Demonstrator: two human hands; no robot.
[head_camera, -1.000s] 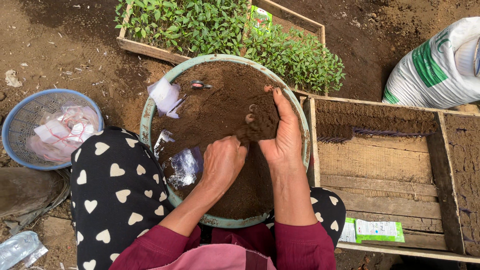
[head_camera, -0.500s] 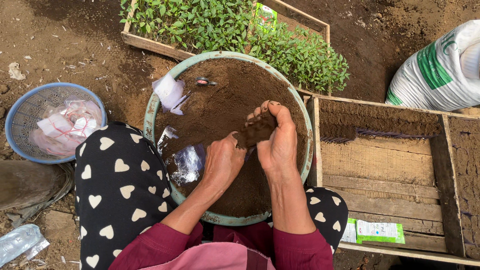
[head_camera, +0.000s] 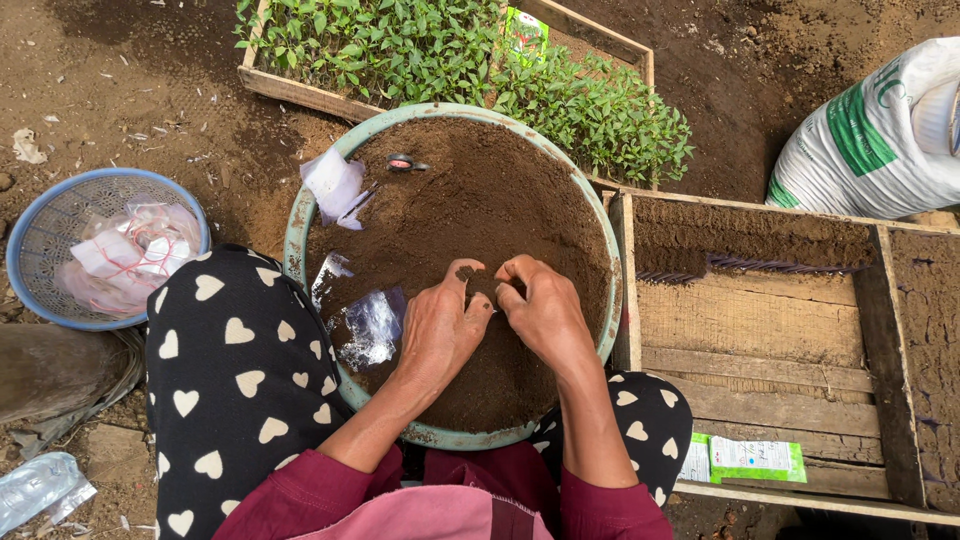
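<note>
Right hand (head_camera: 545, 310) drawn back beside left hand (head_camera: 440, 325), both pinching a half-hidden soil clump (head_camera: 487, 283).

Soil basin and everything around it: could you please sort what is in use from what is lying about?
In use: left hand, right hand, soil basin, small clear bags.
Lying about: blue basket, seedling tray, wooden crate, white sack.

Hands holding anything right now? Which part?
Both hands, left and right, pinch a small clump of soil between their fingertips, over the basin.
</note>
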